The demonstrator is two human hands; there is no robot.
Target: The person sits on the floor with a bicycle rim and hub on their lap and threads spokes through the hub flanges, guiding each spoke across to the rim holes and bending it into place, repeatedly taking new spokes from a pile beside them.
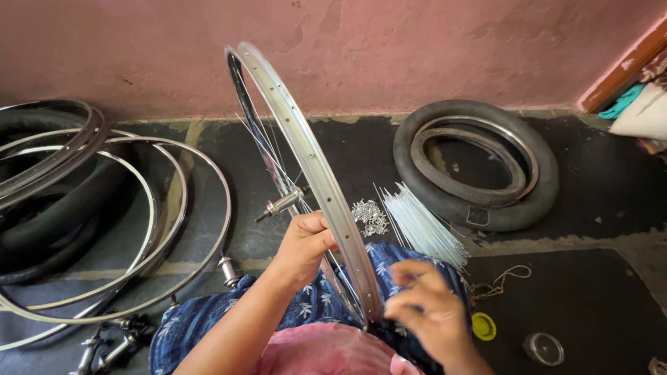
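Two hands: both of yours are at the upright wheel rim [306,149], which stands on edge over your lap.
Left hand [303,244]: you have it curled around the rim's left side, fingers closed on the metal partway up.
Right hand [424,300]: it is blurred, just right of the rim's lower end; fingers are bent, but you cannot tell whether they pinch anything.
Rim: silver, with a row of spoke holes along its band; its lower end sits between your knees, its top leans toward the pink wall [389,48].
Hub [281,204]: a metal axle hub hangs inside the rim, with a few thin spokes running from it to the rim.
Loose spokes [424,226]: a bundle lies fanned on the floor, just right of the rim.
Nipples [369,216]: a small shiny heap between rim and spokes.
Tyre [476,165]: black, flat on the floor to your right, a rim inside it.
Bare rims [139,229]: several stacked on your left.
Yellow cap [483,326]: near your right hand.
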